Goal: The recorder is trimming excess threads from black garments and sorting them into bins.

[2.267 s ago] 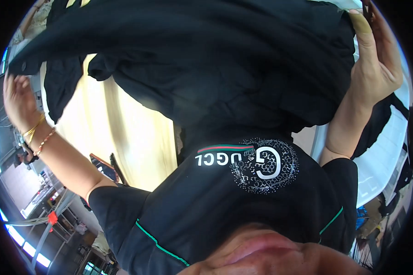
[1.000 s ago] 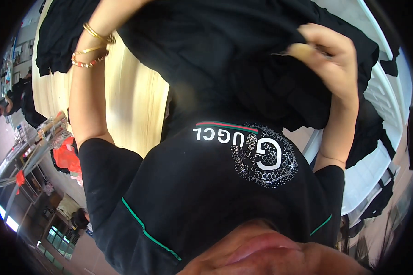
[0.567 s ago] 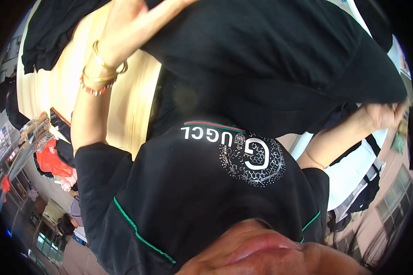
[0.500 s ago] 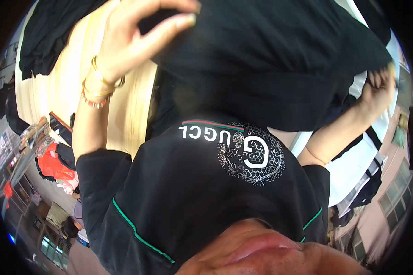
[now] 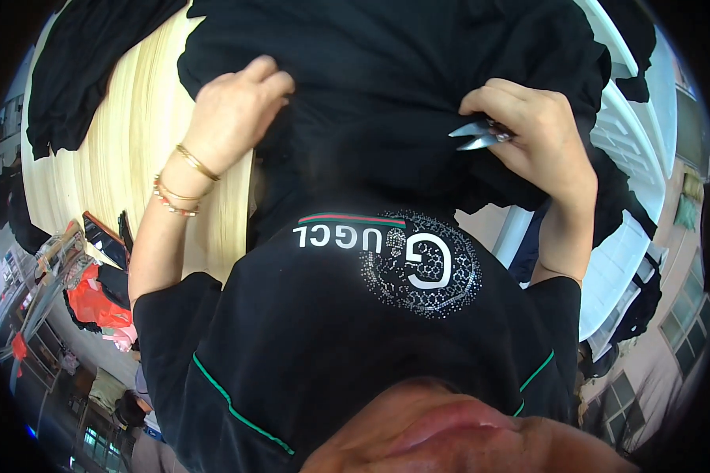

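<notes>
Two hands are at the black cloth [image 5: 386,94], which extends over the right edge of the table [image 5: 142,150]. Left hand [image 5: 240,114]: fingers curled at the cloth; whether they pinch it cannot be told. Right hand [image 5: 536,134]: grasps metal snips [image 5: 473,136], blades parted. A second black garment [image 5: 95,71] occupies the table's far left corner. White slatted plastic [image 5: 627,142], partly covered, borders the cloth's right side. A red bag [image 5: 102,303] sits beyond the table's near left edge.
</notes>
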Demonstrator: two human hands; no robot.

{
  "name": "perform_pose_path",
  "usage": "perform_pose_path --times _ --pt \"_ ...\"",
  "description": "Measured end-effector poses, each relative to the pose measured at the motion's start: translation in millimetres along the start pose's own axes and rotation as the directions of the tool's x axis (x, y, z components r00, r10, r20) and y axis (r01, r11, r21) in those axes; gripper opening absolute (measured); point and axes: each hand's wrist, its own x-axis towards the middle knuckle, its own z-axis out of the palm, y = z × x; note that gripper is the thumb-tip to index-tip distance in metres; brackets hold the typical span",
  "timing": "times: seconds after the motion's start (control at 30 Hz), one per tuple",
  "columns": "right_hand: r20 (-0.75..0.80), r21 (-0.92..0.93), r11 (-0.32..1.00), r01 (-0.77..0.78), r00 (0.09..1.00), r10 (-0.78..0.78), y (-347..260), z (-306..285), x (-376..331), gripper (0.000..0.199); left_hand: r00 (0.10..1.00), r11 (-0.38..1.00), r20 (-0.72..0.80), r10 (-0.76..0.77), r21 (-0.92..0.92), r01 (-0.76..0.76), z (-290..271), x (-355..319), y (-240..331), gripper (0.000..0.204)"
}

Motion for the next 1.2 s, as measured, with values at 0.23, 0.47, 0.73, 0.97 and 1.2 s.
perform_pose_path --times 0.23,0.47,0.73,0.97,1.2 --pt "-0.498 0.713 0.623 0.323 0.858 0.126 40 -37 -16 0.037 0.93 0.579 -0.089 -0.356 -0.802 0.145 -99 49 -22 0.02" --pt "-0.119 0.991 0.036 0.128 0.73 0.674 60 -8 -8 0.015 0.755 0.306 -0.369 -0.542 -0.923 -0.232 -44 101 34 0.028" --pt "-0.187 0.977 0.205 0.064 0.723 0.665 62 -13 -12 0.019 0.75 0.82 -0.529 -0.398 -0.572 0.032 -34 90 69 0.033" --pt "-0.221 0.925 0.377 -0.046 0.741 0.634 45 -30 -14 0.015 0.77 0.942 -0.562 -0.303 -0.298 0.154 4 128 72 0.05" --pt "-0.206 0.677 0.634 -0.374 0.73 0.651 57 -44 -19 0.017 0.902 -0.038 -0.165 -0.4 -0.98 -0.197 -1 122 43 0.02"
